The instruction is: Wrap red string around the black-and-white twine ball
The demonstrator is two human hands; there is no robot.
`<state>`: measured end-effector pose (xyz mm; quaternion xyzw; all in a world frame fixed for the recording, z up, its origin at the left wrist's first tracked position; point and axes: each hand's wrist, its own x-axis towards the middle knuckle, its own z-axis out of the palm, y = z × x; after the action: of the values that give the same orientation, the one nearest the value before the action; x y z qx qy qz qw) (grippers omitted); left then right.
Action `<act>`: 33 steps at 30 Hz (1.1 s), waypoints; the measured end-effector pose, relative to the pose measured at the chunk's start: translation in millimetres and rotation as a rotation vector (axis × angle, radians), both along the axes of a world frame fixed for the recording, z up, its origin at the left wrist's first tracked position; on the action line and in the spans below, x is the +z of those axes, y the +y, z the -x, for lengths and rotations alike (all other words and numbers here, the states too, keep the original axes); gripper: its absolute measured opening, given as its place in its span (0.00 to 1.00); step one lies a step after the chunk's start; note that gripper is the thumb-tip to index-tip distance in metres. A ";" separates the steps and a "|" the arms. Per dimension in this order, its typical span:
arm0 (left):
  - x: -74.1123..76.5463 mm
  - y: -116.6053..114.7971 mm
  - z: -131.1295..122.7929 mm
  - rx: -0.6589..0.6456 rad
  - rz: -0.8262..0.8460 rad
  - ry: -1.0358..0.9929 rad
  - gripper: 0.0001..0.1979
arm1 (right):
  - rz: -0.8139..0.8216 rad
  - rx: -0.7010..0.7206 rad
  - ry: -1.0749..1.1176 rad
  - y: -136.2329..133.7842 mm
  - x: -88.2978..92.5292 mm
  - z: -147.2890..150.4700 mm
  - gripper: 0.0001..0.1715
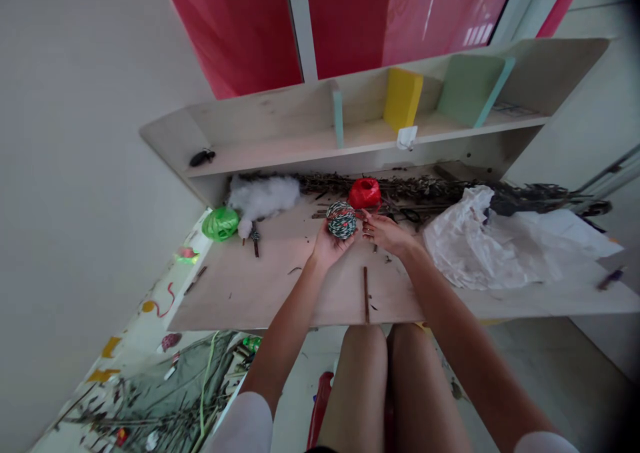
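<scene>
- Ball of green-and-white twine, tightly wound, centre of frame
- Left hand: grip curled, cupping it from below
- Right hand: grip spread, just beside it, over the table

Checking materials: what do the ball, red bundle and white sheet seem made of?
The ball in the left hand looks like matte green-and-white twine, its wound strands visible. The red bundle looks like glossy plastic raffia, with shiny creases. The white sheet seems thin crumpled plastic or tissue; the soft sheen leaves that open.

Dim indoor light, soft shadow under the right hand, glare on the red panel, bowed, darkened edges
</scene>
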<state>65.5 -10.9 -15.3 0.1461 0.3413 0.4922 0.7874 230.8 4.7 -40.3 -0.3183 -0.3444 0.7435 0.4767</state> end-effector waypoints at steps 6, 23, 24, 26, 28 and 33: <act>-1.5 -1.8 -2.5 -0.121 0.019 -0.013 0.23 | -0.035 -0.004 -0.054 1.0 -4.0 2.6 0.11; -29.5 2.3 -17.1 0.467 -0.579 0.778 0.15 | -0.011 -0.050 -0.039 6.3 -12.0 4.4 0.19; -30.0 2.9 -15.6 0.470 -0.592 0.800 0.16 | -0.003 -0.054 -0.035 6.4 -12.2 4.5 0.19; -31.2 4.1 -12.4 0.456 -0.604 0.820 0.15 | -0.002 -0.052 -0.038 6.3 -11.9 4.4 0.19; -33.0 5.2 -9.9 0.425 -0.598 0.833 0.12 | -0.001 -0.050 -0.043 6.0 -10.6 4.2 0.16; -35.6 5.0 -8.5 0.283 -0.484 0.840 0.07 | 0.043 -0.061 -0.038 4.6 -7.2 3.2 0.12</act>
<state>74.0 -5.9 -50.8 0.4622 0.5211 0.5578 0.4513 227.5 9.3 -47.5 -0.3527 -0.3274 0.7298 0.4856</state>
